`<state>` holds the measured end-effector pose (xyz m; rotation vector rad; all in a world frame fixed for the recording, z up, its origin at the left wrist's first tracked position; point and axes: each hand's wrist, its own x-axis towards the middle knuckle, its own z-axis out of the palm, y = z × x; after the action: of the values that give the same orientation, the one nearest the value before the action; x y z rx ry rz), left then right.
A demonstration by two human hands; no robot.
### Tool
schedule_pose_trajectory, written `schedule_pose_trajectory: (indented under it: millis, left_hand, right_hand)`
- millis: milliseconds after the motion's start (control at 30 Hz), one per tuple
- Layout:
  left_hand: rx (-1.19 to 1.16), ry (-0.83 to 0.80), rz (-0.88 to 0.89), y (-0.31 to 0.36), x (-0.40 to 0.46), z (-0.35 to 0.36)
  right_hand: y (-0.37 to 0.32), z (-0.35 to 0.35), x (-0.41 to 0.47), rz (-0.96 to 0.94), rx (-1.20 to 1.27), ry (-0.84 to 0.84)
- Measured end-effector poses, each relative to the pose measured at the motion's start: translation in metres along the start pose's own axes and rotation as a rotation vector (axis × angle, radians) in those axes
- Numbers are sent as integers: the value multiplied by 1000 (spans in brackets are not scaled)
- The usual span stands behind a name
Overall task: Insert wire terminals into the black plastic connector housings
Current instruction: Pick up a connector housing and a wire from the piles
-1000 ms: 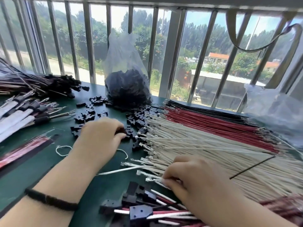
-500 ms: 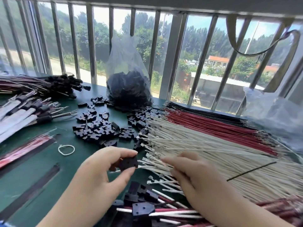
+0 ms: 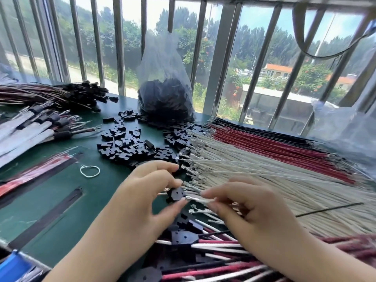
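Observation:
My left hand pinches a small black connector housing between thumb and fingers above the green table. My right hand grips a white wire whose metal terminal tip touches the housing's right side. Loose black housings lie in a heap behind my hands. A wide fan of white wires with metal terminals spreads to the right, with red wires and black wires behind it.
A clear bag of black housings stands by the window bars. Finished harness bundles and sleeved cables lie at the left. Assembled housings with wires pile near the front edge. A white loop rests on the table.
My left hand took a housing from the heap and brought it toward me. My right hand pulled one white wire from the fan and brought its terminal up to the housing.

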<state>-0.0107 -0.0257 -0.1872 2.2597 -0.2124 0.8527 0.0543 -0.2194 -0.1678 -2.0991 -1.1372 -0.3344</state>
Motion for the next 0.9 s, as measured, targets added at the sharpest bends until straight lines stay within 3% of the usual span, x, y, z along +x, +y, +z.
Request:
schedule_pose_trajectory:
  millis: [267,567,900]
  left_hand:
    - [17,-33,49,5,0,-5]
    - [49,-96,8,-6,-1,0]
    - [-63,-141,27,-1,-1,-2]
  right_hand:
    - [0,-2,-3,-23,-23,-42]
    - [-1,-3,-6,-70,-147,30]
    - [-2,-3,-5,-69,-111,48]
